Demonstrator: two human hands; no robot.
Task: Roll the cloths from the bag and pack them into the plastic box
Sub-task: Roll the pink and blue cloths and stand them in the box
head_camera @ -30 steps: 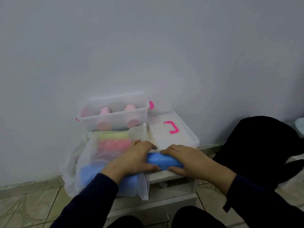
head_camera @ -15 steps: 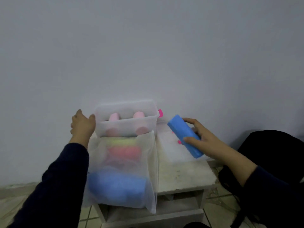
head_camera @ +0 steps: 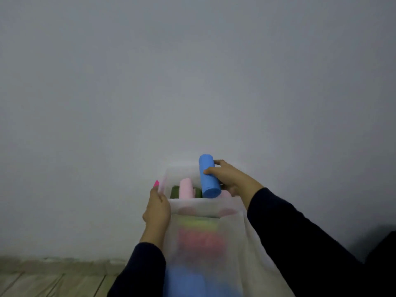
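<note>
My right hand point(head_camera: 230, 180) grips a rolled blue cloth point(head_camera: 209, 176), held nearly upright over the open clear plastic box point(head_camera: 169, 174). Its lower end dips into the box's right side. A rolled pink cloth point(head_camera: 186, 188) stands inside, with something dark green point(head_camera: 175, 191) beside it. My left hand point(head_camera: 157, 211) holds the box's left end by its pink handle point(head_camera: 156, 183). In front of the box lies the translucent white bag point(head_camera: 235, 243), with yellow-green, red-pink and blue cloths showing through it.
A plain grey wall fills the view behind the box. Tiled floor point(head_camera: 53, 279) shows at the lower left. Something black point(head_camera: 383, 249) sits at the far right edge. The bag hides the surface under the box.
My right hand has carried the blue roll leftward from above the lid to over the box and turned it upright. My left hand stays at the box's left end. The view has tilted upward.
</note>
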